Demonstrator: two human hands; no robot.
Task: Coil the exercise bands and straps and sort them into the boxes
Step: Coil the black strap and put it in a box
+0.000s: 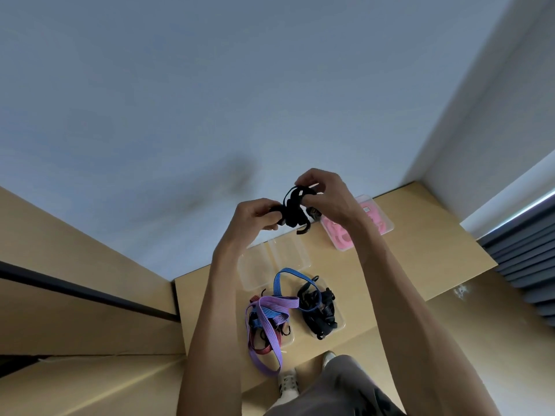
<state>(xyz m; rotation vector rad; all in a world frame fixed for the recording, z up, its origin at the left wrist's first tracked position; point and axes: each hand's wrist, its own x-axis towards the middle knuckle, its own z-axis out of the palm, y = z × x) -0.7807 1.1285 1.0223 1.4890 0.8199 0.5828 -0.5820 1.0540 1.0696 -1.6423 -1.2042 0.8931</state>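
I hold a black strap point(292, 210) bundled in loops above the table, at chest height. My left hand point(255, 216) grips its left end; my right hand point(326, 195) pinches the loops from the upper right. A loose black tail curls down below the bundle. On the wooden table point(420, 259) lies a clear box with black straps point(319, 310). Beside it, a clear box holds tangled purple, blue and red elastic bands point(267, 319), which spill over its edge. An empty clear box point(270, 262) sits behind them. A box with pink bands point(342, 235) stands at the far right.
A pale wall rises behind the table. Dark slatted blinds point(522, 265) are at the right. A lower wooden shelf with a dark strip point(90, 292) runs on the left. My legs and shoes point(288, 385) are below the table's front edge.
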